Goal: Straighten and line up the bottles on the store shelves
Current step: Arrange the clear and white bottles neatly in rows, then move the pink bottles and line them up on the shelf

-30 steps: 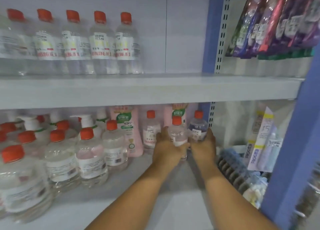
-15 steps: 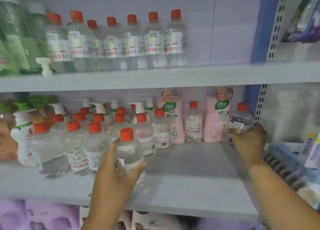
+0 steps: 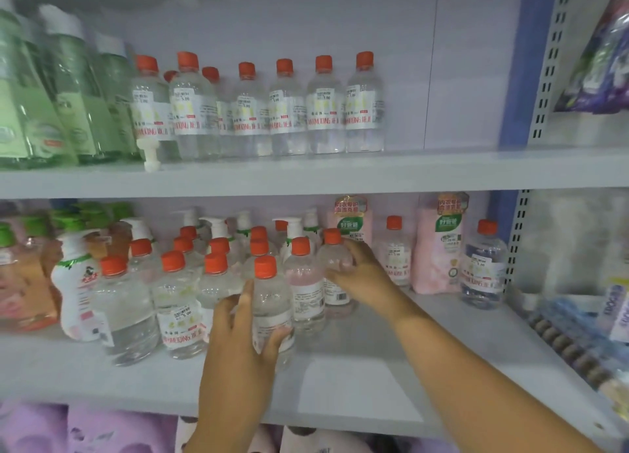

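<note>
A person's left hand (image 3: 243, 333) wraps around a clear, red-capped bottle (image 3: 272, 311) standing upright at the near edge of the middle shelf (image 3: 357, 381), thumb curled across its front and fingers behind it. The right hand (image 3: 360, 275) reaches farther back and grips a second clear red-capped bottle (image 3: 335, 265) at its shoulder, fingers curved around the side. Between the two held bottles stands a pink-tinted bottle (image 3: 304, 284), just beside both. To the left, a crowd of red-capped bottles (image 3: 177, 292) fills the shelf in loose rows (some labels face forward, others are turned away), with white pump bottles (image 3: 218, 227) behind them and a white squeeze bottle (image 3: 76, 282) and orange bottles (image 3: 23, 282) at the far left. To the right of the hands, along the back wall, stand two pink refill pouches (image 3: 439, 248), a small clear bottle (image 3: 394, 251) between them, and a wider clear bottle (image 3: 483, 265) well apart from the main group. On the upper shelf (image 3: 340, 173), a row of red-capped bottles (image 3: 289, 108) stands upright, green bottles (image 3: 51, 95) leaning at its left.
</note>
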A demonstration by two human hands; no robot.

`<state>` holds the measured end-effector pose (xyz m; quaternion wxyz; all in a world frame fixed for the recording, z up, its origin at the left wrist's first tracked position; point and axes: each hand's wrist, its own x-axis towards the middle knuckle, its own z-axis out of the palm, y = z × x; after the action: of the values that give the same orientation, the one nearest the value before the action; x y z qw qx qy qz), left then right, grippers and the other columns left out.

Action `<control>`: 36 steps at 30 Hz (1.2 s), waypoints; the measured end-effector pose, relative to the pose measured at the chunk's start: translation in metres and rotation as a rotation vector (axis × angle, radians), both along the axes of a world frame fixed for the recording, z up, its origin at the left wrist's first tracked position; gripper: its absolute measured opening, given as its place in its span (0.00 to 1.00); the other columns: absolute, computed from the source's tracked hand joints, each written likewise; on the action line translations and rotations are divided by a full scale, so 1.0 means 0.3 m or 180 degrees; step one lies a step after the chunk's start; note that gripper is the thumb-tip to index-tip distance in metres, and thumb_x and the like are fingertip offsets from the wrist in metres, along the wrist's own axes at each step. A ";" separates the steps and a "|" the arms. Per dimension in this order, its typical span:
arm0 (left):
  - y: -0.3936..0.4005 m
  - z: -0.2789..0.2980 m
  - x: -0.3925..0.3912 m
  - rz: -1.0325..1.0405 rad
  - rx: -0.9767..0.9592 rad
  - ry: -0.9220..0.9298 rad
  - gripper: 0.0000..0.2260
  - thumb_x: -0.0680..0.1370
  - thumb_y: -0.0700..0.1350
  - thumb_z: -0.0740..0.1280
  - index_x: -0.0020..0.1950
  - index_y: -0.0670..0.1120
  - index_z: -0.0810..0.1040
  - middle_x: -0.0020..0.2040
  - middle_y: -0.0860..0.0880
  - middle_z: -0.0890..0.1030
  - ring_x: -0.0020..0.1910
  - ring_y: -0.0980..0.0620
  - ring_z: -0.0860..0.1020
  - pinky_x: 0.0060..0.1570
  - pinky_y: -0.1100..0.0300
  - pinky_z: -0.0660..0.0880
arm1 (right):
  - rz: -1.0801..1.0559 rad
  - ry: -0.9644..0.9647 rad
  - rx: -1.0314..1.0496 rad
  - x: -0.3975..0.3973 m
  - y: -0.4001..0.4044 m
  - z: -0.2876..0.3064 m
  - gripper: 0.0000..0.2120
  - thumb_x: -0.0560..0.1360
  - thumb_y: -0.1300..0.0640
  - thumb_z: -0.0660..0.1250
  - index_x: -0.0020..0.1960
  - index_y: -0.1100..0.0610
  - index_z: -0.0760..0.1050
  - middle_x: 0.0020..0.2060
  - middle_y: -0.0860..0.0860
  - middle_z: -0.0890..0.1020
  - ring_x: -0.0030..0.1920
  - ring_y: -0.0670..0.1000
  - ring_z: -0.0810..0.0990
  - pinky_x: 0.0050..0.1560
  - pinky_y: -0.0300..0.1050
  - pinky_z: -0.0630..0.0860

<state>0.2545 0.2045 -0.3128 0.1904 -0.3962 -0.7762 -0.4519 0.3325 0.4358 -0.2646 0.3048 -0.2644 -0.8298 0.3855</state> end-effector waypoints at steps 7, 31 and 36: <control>0.009 0.097 0.105 -0.0175 0.0492 0.0457 0.29 0.73 0.44 0.77 0.72 0.50 0.72 0.69 0.48 0.68 0.68 0.51 0.69 0.61 0.71 0.65 | -0.0432 0.0146 0.0286 0.134 0.002 0.001 0.29 0.71 0.52 0.78 0.70 0.50 0.74 0.58 0.48 0.73 0.55 0.48 0.76 0.60 0.42 0.75; 0.735 0.291 0.044 -0.0589 0.0213 -0.1543 0.45 0.68 0.51 0.80 0.76 0.48 0.58 0.60 0.47 0.78 0.57 0.42 0.82 0.46 0.61 0.77 | -0.1449 0.0558 -0.0100 0.494 0.126 -0.163 0.29 0.70 0.48 0.78 0.69 0.43 0.72 0.57 0.38 0.79 0.57 0.44 0.80 0.55 0.42 0.76; 0.508 0.243 0.159 -0.1167 0.0689 -0.1448 0.46 0.68 0.44 0.81 0.79 0.54 0.59 0.61 0.53 0.79 0.54 0.53 0.81 0.53 0.59 0.76 | -0.1137 0.0313 -0.0127 0.409 0.110 -0.138 0.27 0.72 0.50 0.77 0.67 0.47 0.72 0.59 0.43 0.78 0.55 0.46 0.78 0.48 0.35 0.72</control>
<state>0.3023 0.3568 -0.2400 -0.0318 -0.3958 -0.6619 -0.6358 0.4551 0.4689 -0.3061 0.4033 -0.3943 -0.7460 0.3541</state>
